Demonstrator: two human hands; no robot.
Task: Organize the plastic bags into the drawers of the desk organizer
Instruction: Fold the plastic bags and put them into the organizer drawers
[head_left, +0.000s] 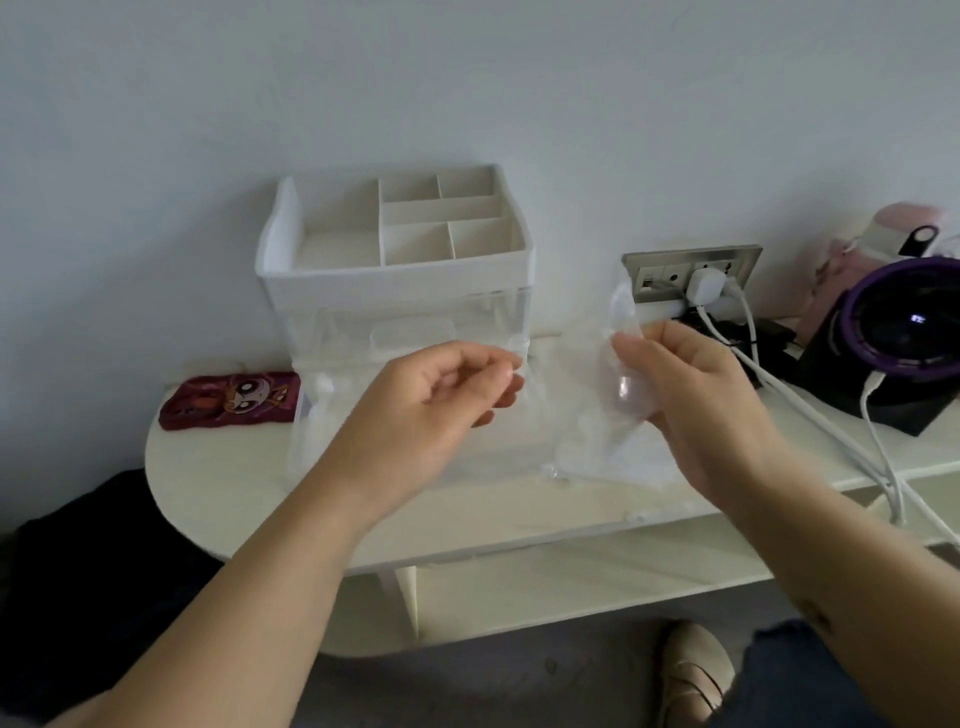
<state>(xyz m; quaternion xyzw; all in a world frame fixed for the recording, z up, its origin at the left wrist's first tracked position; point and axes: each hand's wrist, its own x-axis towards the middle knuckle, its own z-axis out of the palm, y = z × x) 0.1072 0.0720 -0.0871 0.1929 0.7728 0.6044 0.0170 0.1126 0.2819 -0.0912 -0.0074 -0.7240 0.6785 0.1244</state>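
Note:
A white desk organizer (395, 270) stands against the wall, with open compartments on top and clear drawers below. One clear drawer (322, 415) is pulled out toward me onto the table. My right hand (691, 395) grips a crumpled clear plastic bag (623, 317) to the right of the organizer. More clear bags (602, 457) lie on the table under that hand. My left hand (441, 405) hovers over the pulled-out drawer with fingers curled and thumb near the index fingertip. Whether it pinches clear plastic I cannot tell.
A maroon phone case (228, 400) lies left of the drawer. A wall socket (691, 273) with a white plug and cables (831, 431) is on the right, beside a black and purple device (904, 332) and a pink bottle (883, 234). The white table (218, 499) has a lower shelf (571, 587).

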